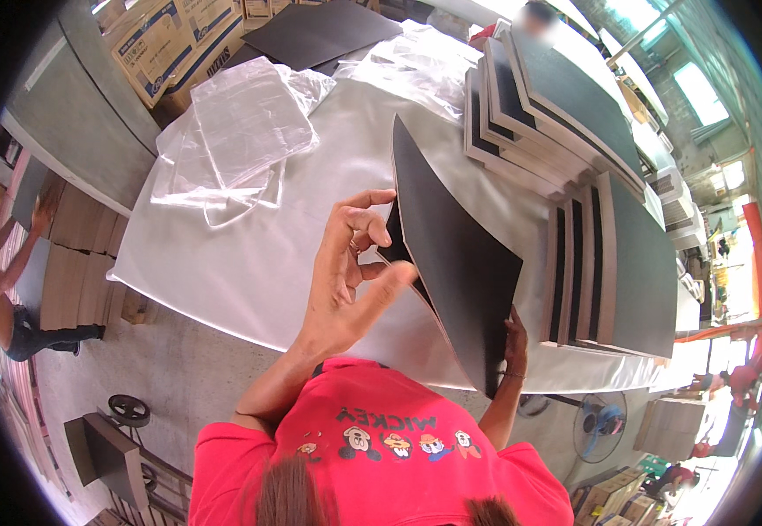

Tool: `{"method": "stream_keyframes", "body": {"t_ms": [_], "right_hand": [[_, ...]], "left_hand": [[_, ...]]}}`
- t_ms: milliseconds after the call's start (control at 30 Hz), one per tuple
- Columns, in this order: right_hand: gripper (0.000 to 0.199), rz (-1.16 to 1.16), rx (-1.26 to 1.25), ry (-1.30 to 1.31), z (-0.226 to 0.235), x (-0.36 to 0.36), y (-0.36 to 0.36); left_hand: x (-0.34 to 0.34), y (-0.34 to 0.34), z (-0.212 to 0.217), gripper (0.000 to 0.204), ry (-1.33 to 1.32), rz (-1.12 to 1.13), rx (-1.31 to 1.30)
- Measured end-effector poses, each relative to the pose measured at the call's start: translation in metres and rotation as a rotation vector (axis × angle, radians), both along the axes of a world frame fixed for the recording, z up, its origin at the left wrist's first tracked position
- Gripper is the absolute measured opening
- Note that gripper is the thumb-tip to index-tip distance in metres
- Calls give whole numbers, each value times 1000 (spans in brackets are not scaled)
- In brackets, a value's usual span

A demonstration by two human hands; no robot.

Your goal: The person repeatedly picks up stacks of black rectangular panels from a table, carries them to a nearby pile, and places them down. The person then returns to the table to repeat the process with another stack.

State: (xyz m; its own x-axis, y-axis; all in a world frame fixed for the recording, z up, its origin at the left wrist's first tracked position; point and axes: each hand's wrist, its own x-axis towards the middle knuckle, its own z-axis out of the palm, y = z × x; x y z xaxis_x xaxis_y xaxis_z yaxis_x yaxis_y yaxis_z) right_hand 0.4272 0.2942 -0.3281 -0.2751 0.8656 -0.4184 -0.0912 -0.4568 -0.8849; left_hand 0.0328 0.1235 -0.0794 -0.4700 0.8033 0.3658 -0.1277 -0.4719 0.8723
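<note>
Upright in front of me is a thin black board (455, 254), its flat face turned to the right and its light edge toward my left hand. My left hand (346, 272) is at that edge, fingers curled and thumb bent against it; a second dark surface shows behind the edge. Partly hidden behind the board, my right hand (514, 346) grips its lower right side. Stacked thick panels with black faces and pale edges (609, 263) stand right of the board, and another stack (565, 105) lies farther back. Clear plastic bags (245, 123) lie on the table at the left.
A pale sheet covers the table (223, 254). Dark flat sheets (319, 35) and more plastic (411, 66) lie at its far end, near cardboard boxes (170, 44). Another person's arm (13, 254) shows by brown stacks at left. A fan (600, 425) stands at lower right.
</note>
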Motion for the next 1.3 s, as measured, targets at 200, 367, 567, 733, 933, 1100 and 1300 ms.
{"method": "stream_keyframes", "body": {"t_ms": [200,367,567,733,933,1100,1300], "right_hand": [[66,11,42,69,-26,22,7],[65,23,59,44,-27,18,10],[66,20,96,39,-36,28,11],[63,21,112,14,-24,15,7],[60,-80,185,84,-51,39,1],[61,-117,168,-43,-32,7,3],[51,-389,365,-181,-22,-19,-2]], "left_hand": [[0,4,2,43,-49,10,-61],[-1,3,-4,39,-65,-4,-8],[2,6,0,35,-107,-48,35],[1,3,-3,36,-74,11,14],[0,6,-14,46,-38,76,-11],[-25,-13,-11,73,16,110,-326],[-118,-17,-82,70,-34,-325,-820]]}}
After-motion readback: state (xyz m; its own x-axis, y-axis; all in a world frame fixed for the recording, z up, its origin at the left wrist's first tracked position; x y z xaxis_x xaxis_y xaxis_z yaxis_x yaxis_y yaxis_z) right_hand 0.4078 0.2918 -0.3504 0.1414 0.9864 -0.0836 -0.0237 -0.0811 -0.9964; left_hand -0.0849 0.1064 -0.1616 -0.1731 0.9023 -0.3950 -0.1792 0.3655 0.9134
